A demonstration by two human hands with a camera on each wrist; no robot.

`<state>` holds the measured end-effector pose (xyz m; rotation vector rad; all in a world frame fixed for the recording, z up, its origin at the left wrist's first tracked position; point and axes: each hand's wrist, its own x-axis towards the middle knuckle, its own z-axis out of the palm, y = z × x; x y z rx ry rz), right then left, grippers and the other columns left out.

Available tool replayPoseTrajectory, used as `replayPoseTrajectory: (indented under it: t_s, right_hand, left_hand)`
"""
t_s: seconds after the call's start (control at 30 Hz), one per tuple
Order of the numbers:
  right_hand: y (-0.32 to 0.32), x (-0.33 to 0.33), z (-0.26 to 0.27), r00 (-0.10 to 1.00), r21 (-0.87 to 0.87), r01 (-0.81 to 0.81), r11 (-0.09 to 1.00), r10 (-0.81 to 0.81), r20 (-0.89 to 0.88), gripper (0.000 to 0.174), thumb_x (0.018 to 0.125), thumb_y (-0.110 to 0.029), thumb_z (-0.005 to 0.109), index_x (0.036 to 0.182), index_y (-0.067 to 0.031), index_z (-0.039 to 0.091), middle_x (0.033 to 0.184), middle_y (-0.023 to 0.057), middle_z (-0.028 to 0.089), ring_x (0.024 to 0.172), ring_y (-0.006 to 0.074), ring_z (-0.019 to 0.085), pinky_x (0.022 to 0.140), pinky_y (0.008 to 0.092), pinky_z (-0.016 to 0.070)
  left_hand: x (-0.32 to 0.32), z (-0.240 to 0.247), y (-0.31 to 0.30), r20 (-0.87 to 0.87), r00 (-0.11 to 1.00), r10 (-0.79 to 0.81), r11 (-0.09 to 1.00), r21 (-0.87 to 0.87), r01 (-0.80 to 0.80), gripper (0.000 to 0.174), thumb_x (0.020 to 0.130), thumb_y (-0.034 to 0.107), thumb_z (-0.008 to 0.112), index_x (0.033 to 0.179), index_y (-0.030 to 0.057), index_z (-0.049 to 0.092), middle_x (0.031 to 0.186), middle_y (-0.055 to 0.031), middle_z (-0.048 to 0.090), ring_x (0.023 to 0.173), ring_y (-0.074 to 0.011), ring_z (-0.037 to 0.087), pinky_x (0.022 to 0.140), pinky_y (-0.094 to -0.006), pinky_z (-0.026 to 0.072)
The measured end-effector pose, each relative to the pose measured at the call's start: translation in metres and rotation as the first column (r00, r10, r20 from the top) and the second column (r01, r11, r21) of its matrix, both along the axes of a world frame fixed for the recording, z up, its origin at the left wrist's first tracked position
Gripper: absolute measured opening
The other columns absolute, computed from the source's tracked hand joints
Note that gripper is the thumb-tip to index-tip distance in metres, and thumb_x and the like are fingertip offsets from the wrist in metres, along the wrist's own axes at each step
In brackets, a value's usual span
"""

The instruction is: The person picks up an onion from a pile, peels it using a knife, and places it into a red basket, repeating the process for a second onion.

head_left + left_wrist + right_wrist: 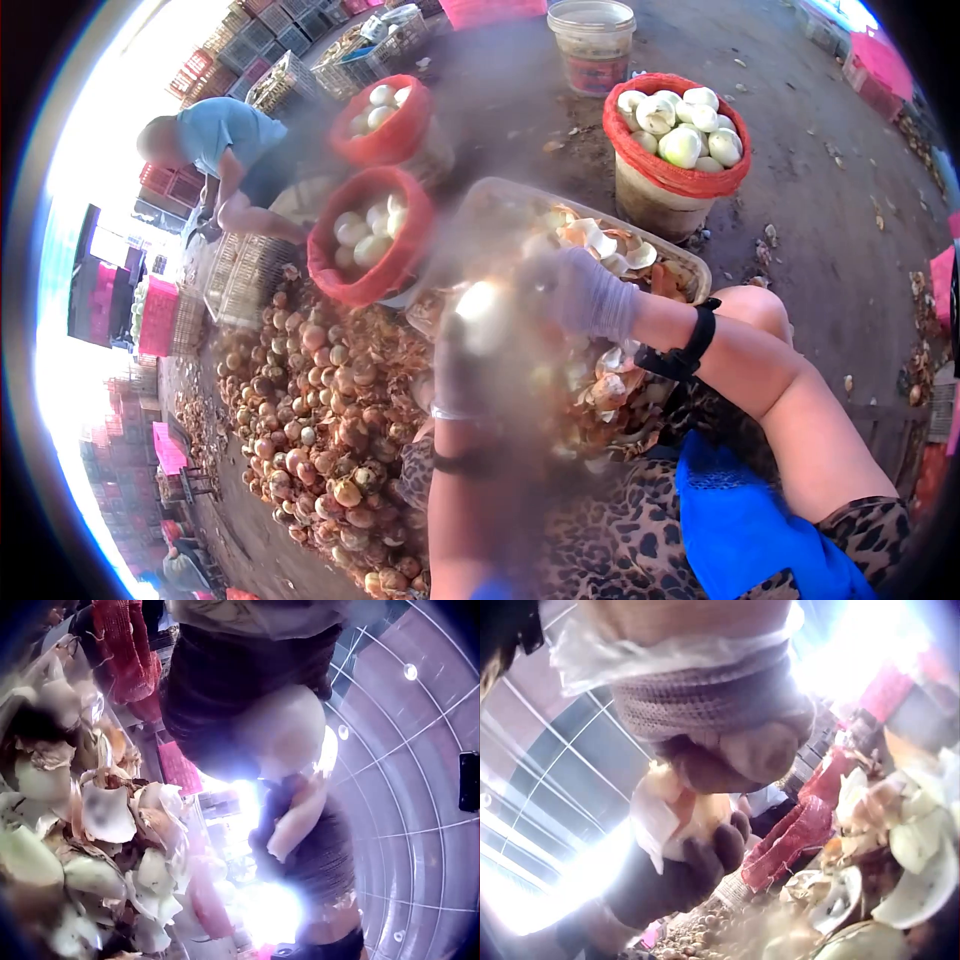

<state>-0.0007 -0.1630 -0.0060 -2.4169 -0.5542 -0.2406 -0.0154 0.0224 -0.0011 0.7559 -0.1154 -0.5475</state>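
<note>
Both hands wear grey knit gloves and meet over the tub of peelings. My left hand [462,365], blurred in the head view, cups a partly peeled onion [289,724]. In the right wrist view its dark fingertips [727,844] wrap around the onion from below. My right hand [590,295] is right against the onion, fingers curled, pinching a pale strip of onion peel [300,821]. In the right wrist view a loose flap of peel [654,821] hangs from the onion's side. Beneath the hands, a clear plastic tub [690,262] is heaped with onion skins [600,240].
Unpeeled onions [310,400] lie in a big pile at the left. Red-netted buckets [372,180] of peeled onions stand ahead, another bucket [665,205] at right. A lidded white bucket [592,50] stands farther back. A person [225,150] bends beside a crate [245,275].
</note>
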Motion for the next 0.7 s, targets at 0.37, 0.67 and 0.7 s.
replayPoseTrajectory:
  t_s: [0.37, 0.67, 0.7]
  right_hand:
    - [-0.007, -0.010, 0.035, 0.980, 0.184, -0.054, 0.982, 0.087, -0.179, 0.059, 0.090, -0.036, 0.056, 0.139, -0.0096, 0.039, 0.090, 0.0101, 0.067, 0.078, 0.0199, 0.062, 0.082, 0.0334, 0.0473]
    - [0.008, -0.009, 0.023, 0.939, 0.379, -0.223, 0.898, 0.302, -0.164, 0.051, 0.088, -0.014, 0.053, 0.137, -0.0066, 0.041, 0.106, 0.0168, 0.062, 0.084, 0.0301, 0.064, 0.074, 0.0364, 0.0515]
    - [0.008, -0.007, 0.024, 0.942, 0.428, -0.194, 0.883, 0.290, -0.172, 0.053, 0.087, -0.013, 0.053, 0.137, -0.0051, 0.040, 0.106, 0.0169, 0.062, 0.085, 0.0296, 0.064, 0.074, 0.0365, 0.0515]
  left_hand:
    - [0.004, 0.004, 0.022, -0.047, 0.995, 0.093, 0.995, -0.027, -0.094, 0.077, 0.072, 0.050, 0.066, 0.124, -0.0022, 0.046, 0.114, -0.0161, 0.055, 0.099, -0.0302, 0.057, 0.084, -0.0397, 0.0488]
    - [0.008, -0.006, 0.019, 0.340, 0.930, 0.137, 0.916, 0.314, -0.250, 0.085, 0.067, 0.056, 0.067, 0.127, 0.0007, 0.045, 0.110, -0.0150, 0.056, 0.096, -0.0243, 0.059, 0.075, -0.0340, 0.0521]
    - [0.006, -0.005, 0.019, 0.330, 0.933, 0.146, 0.919, 0.305, -0.251, 0.087, 0.065, 0.056, 0.069, 0.128, 0.0011, 0.044, 0.110, -0.0149, 0.056, 0.096, -0.0245, 0.059, 0.076, -0.0346, 0.0524]
